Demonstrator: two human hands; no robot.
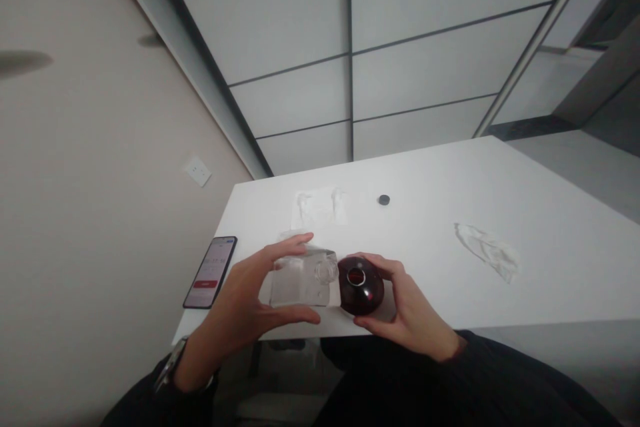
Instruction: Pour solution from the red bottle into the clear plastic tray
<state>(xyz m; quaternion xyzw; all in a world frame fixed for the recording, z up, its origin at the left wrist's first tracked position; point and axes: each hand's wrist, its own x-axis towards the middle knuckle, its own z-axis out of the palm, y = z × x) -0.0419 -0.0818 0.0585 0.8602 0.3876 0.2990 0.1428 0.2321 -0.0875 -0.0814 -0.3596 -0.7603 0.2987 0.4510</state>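
Observation:
Near the front edge of the white table, my left hand grips a clear, square-sided bottle between its thumb and fingers. The bottle's round neck shows at its right side, with no cap on it. Just to the right, my right hand is wrapped round a dark red, rounded bottle, whose open mouth faces up. The two bottles stand side by side, close together or touching. A small dark cap lies on the table beyond them.
A phone lies at the left edge of the white table. Behind the clear bottle is a thin white sheet. A crumpled clear plastic piece lies to the right. Wall and panelled doors stand beyond the table.

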